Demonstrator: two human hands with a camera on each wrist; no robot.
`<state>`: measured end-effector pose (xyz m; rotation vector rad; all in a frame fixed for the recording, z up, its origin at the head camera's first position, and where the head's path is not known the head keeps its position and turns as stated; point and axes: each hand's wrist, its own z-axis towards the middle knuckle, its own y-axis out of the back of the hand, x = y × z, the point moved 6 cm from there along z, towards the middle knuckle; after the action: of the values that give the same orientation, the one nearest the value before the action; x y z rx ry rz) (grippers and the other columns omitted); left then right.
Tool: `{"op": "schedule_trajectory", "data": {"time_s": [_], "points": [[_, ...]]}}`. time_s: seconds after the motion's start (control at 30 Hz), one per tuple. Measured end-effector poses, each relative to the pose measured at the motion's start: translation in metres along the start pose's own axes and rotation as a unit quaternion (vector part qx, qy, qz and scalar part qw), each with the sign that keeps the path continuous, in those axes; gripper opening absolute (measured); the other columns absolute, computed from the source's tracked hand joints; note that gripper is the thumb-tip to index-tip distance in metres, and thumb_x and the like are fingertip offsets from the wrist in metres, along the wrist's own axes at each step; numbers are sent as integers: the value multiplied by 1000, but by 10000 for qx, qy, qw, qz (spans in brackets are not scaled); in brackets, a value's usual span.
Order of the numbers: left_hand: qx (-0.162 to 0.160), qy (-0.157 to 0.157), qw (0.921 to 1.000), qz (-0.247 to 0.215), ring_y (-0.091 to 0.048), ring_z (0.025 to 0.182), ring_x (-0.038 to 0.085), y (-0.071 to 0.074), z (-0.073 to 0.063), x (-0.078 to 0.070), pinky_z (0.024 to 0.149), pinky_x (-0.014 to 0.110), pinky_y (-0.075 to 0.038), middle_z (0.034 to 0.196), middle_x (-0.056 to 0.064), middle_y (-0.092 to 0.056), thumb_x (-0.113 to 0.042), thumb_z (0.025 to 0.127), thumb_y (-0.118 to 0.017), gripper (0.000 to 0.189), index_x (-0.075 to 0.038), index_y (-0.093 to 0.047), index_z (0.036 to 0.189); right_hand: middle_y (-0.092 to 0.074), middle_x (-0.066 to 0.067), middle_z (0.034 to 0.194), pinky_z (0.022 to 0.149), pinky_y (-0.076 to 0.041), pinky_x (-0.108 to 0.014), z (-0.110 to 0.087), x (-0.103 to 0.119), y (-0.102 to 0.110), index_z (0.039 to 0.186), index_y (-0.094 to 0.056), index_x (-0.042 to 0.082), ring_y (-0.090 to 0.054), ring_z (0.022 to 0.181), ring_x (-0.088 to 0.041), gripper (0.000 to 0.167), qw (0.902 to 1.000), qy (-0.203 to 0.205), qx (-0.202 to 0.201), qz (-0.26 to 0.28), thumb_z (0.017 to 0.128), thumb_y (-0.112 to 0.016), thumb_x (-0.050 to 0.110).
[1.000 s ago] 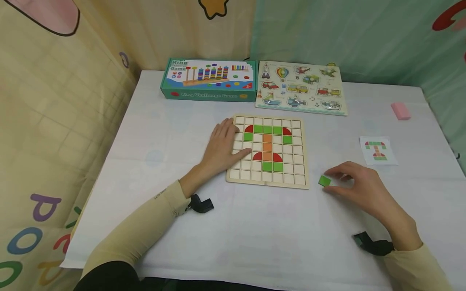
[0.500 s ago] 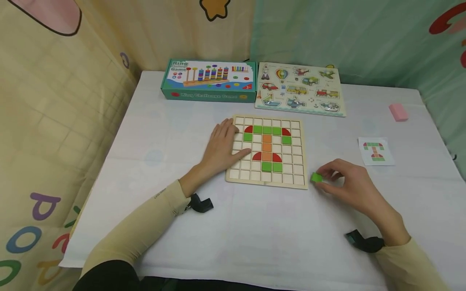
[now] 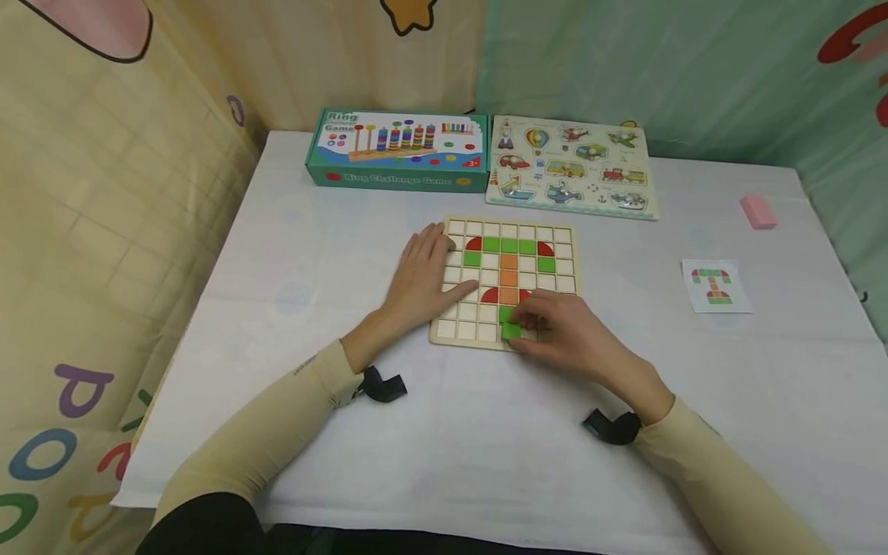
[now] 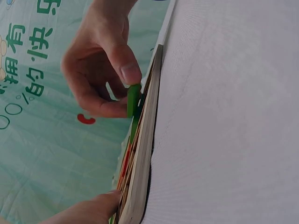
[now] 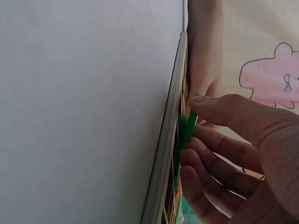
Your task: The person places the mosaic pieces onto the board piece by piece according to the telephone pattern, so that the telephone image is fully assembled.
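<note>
In the head view, a wooden grid board [image 3: 467, 331] lies on the white table. Green squares, red quarter-rounds and an orange column [image 3: 509, 277] fill some of its cells. My left hand [image 3: 419, 277] rests on the board's left edge, its fingers extended and the thumb over the cells. Between thumb and fingers, my right hand [image 3: 572, 327] pinches a green square tile [image 3: 511, 331] over the board's lower middle. Both wrist views show this green tile [image 4: 133, 100] tilted and just above the board's surface. The right hand hides the board's lower right cells.
A small pattern card [image 3: 717, 286] lies to the right, with a pink block [image 3: 758, 211] behind it. At the back stand a green Ring Challenge Game box [image 3: 398, 150] and a vehicle picture puzzle [image 3: 572, 167]. Printed curtains surround the table.
My right hand has carried the green tile leftward from the table at the board's right to over the board's lower middle. The left hand has stayed in place.
</note>
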<state>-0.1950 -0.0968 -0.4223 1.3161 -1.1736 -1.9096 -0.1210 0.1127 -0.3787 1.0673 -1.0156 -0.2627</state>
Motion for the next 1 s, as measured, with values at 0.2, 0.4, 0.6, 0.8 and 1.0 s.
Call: {"op": "schedule_trajectory", "data": {"time_s": [0.2,0.4,0.6,0.8,1.0], "points": [[17,-36,10000,4,-21,162,35,-1,0,-2,134,48,-10,170,22,-30,-57,96,-70,69,-4,-50,135,-70,1,91,73,-55,-31,6,-3,-1,100,-75,10,-61,81,-13,23,9999,16,-124,-11,83,-90,14],[51,-18,10000,42,-20,162,36,1,0,-1,134,48,-10,170,22,-28,-57,96,-69,70,-3,-50,136,-69,1,92,74,-53,-32,19,2,-4,103,-75,11,-60,82,-15,22,9999,3,-79,78,86,-88,17],[3,-14,10000,11,-20,162,37,2,-1,1,134,49,-10,170,23,-29,-56,96,-70,69,-3,-50,135,-69,-2,98,79,-56,-34,35,8,-11,107,-77,10,-63,86,-16,26,9999,-97,-7,-43,86,-89,17],[-32,-59,10000,14,-21,161,37,2,-1,0,134,50,-11,169,23,-30,-56,96,-70,68,-3,-50,135,-70,-2,101,81,-59,-34,37,9,-14,107,-77,10,-67,88,-16,26,9999,-147,-33,-71,85,-90,17],[-32,-56,10000,25,-21,161,37,2,0,0,134,50,-11,169,23,-30,-57,96,-70,68,-3,-50,135,-73,-2,100,81,-58,-35,36,7,-12,108,-78,10,-68,89,-16,28,9995,-217,-235,9,84,-91,17]]}}
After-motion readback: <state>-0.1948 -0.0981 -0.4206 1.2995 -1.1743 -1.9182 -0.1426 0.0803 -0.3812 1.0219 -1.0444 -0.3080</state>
